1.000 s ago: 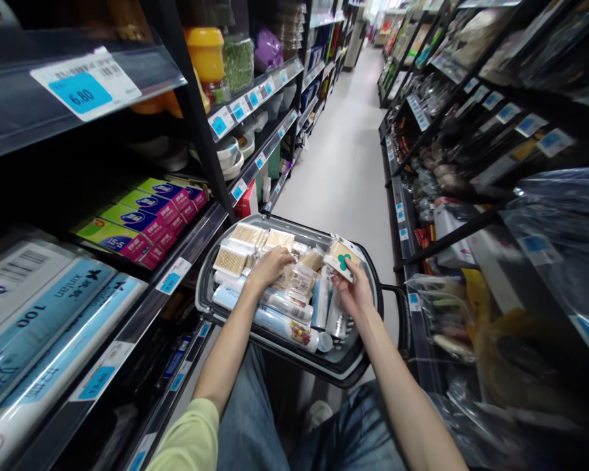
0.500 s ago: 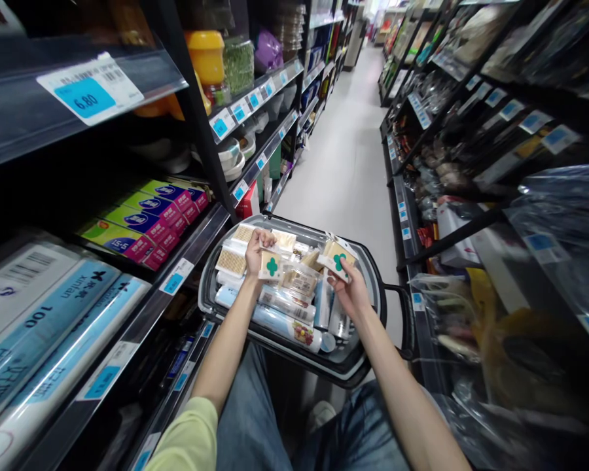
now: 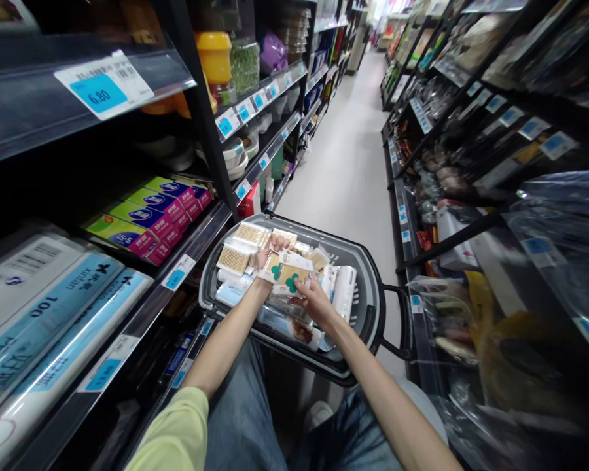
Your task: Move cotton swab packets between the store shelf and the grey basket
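- At the far left, long blue-and-white packs (image 3: 53,314) lie on a shelf, with green-and-pink boxes (image 3: 152,212) stacked behind them.
- The left sleeve (image 3: 177,425) is pale yellow; from it the bare left forearm (image 3: 230,340) slants up and to the right, over the near rim of the basket (image 3: 370,275).
- In the basket's left part sit clear packs of thin sticks (image 3: 234,260), above a blue-and-white roll (image 3: 230,294).
- The left hand (image 3: 273,247) is bent inward at the wrist, its fingers curled round the upper part of a small card packet (image 3: 273,272) with a green clover, gripping it above the basket's contents.
- Just beside it, a second clover packet (image 3: 295,267) is tilted, its edge against the first.
- The right hand (image 3: 313,299) pinches that second packet at its lower right, thumb on the front by the clover; the fingers behind are partly hidden.
- The right forearm (image 3: 373,376) reaches up and leftward across the basket's near rim.
- Right of this hand, a white roll (image 3: 344,291) lies in the basket, near the black handle (image 3: 401,320).
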### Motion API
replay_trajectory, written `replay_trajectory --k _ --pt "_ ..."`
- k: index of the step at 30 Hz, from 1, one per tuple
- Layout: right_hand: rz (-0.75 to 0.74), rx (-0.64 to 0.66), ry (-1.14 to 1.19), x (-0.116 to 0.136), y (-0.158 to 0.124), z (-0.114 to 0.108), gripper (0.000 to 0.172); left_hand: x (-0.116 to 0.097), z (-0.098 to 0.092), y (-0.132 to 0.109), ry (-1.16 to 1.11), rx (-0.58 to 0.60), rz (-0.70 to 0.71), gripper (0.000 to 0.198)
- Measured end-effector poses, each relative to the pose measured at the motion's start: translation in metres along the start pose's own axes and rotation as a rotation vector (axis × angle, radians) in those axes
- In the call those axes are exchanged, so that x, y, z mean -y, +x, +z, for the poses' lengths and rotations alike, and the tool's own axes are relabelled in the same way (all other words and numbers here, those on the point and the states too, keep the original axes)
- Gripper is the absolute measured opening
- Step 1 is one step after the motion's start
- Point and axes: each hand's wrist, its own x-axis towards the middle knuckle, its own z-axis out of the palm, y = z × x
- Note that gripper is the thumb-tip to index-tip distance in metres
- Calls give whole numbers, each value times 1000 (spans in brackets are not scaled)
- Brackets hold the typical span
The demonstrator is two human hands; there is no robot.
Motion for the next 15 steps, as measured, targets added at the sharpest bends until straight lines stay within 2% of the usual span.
replay_trajectory --k 3,6,9,12,15 --pt "-4 -13 -18 -3 -2 1 50 4 0 1 -9 34 -42 28" --pt "-46 -81 -65 -1 0 -2 48 5 -1 0 -30 91 -53 18" --pt "-208 -159 -90 11 6 -12 50 4 1 -2 8 147 -93 20" --pt "-392 -236 -100 28 11 -25 50 8 3 -5 128 192 -197 28" --pt "-439 -324 -136 40 15 -38 53 18 1 -8 326 273 -345 36"
